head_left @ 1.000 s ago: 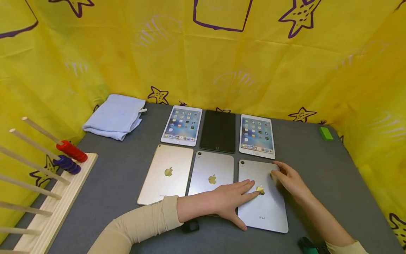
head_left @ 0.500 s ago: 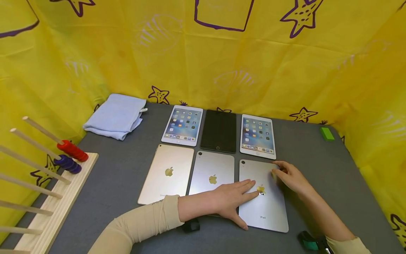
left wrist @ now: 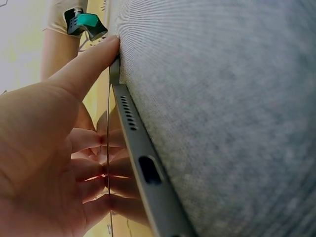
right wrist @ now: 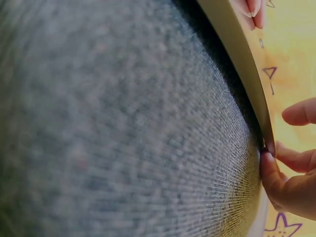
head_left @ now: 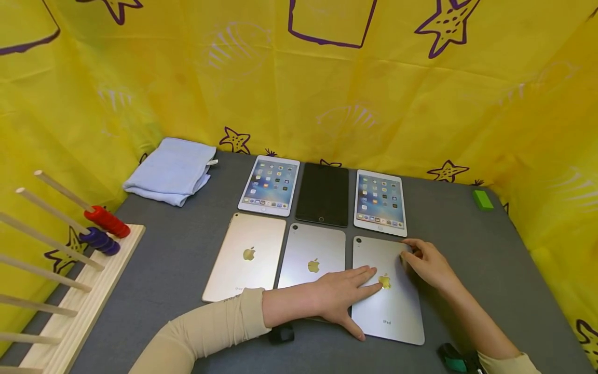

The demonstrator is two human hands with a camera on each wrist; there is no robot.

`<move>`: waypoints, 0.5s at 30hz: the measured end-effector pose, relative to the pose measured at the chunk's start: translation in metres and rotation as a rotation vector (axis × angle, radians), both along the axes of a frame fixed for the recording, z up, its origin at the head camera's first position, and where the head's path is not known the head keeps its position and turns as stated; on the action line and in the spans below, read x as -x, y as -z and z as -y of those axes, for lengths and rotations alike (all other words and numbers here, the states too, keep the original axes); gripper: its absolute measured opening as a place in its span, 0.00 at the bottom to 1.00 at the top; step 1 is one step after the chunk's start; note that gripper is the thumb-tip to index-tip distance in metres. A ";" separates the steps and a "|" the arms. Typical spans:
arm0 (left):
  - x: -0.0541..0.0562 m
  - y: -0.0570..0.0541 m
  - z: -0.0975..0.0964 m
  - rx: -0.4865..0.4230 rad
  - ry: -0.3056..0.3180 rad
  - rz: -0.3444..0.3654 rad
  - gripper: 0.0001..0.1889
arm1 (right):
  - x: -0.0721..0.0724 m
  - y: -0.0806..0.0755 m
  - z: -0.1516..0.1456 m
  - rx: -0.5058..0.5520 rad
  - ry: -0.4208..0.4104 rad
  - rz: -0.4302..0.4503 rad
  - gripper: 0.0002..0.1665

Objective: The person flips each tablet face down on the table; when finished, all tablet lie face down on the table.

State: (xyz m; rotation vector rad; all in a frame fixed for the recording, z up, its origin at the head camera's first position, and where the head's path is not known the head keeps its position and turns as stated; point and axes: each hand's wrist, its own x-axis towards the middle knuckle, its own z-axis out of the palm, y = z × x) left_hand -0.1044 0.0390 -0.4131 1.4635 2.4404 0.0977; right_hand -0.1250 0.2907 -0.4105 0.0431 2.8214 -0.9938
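Around: our left forearm (head_left: 289, 302) crosses the middle tablet (head_left: 312, 244); a black tablet (head_left: 322, 195) and blue cloth (head_left: 170, 169) lie beyond | Thing: right silver tablet (head_left: 390, 309), back up, gold logo (head_left: 385, 281), near row's end | Grip: our left hand (head_left: 343, 296) spreads wide on it; our right hand (head_left: 432, 267) touches its far right corner, pinch unclear to us

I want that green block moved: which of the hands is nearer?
Right. The right hand, at the upper right corner of the rightmost silver tablet, is left of the green block and nearer the camera; the left hand, over that tablet's left edge, is farther left.
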 end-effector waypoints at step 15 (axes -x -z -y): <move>-0.002 0.003 -0.001 0.009 0.014 -0.065 0.56 | 0.000 0.003 0.002 -0.051 -0.026 -0.050 0.27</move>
